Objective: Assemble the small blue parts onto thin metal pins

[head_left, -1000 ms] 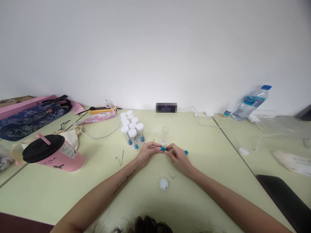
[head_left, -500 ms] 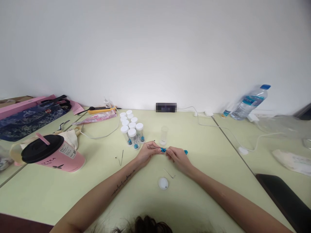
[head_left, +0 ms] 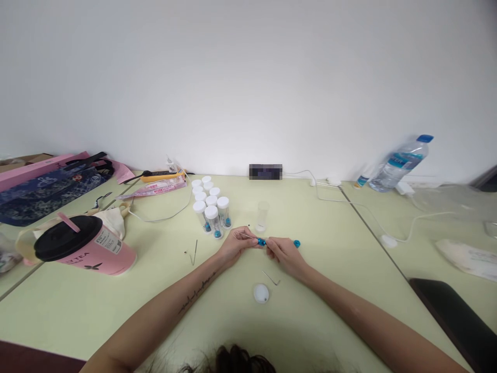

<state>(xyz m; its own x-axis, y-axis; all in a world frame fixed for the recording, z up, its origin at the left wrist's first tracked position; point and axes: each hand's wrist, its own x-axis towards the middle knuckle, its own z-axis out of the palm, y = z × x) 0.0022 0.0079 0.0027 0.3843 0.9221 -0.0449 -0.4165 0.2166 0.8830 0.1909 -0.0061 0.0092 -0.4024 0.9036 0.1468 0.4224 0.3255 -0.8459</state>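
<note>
My left hand [head_left: 234, 247] rests on the pale green table [head_left: 155, 290] and pinches a thin metal pin [head_left: 247, 237]. My right hand [head_left: 285, 254] pinches a small blue bead [head_left: 261, 242] at the pin's tip, between the two hands. Another blue bead [head_left: 297, 243] lies on the table just beyond my right hand. An open clear vial [head_left: 262, 216] stands behind the hands. Its white cap [head_left: 261, 293] lies nearer me, beside a loose bent pin [head_left: 271, 278].
A cluster of white-capped vials [head_left: 209, 204] holding blue beads stands to the left rear. A pink cup with a black lid [head_left: 83, 246] lies at left. More pins [head_left: 193, 253] lie left of my forearm. A water bottle [head_left: 399, 163] and white cables [head_left: 349, 202] sit at right.
Both hands stay together at the bead and pin, with only slight finger shifts. The view has barely moved.
</note>
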